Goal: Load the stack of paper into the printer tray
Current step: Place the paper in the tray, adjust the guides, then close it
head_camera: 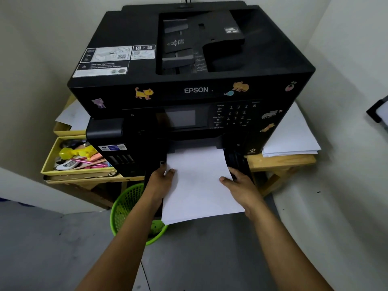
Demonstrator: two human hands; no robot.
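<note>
A large black Epson printer [189,59] stands on a wooden table. A white stack of paper [199,183] reaches from my hands into the open front tray [238,162] of the printer; its far edge lies inside the opening, its near edge hangs out over the floor. My left hand [162,179] grips the stack's left edge, thumb on top. My right hand [241,183] grips the right edge, thumb on top. The tray's base is hidden under the paper.
A green mesh bin [128,208] stands on the floor below my left arm. A yellow box of pens and small items [79,158] sits left of the printer. Loose white sheets [291,139] lie on the wooden table [281,160] at right. Walls close in on both sides.
</note>
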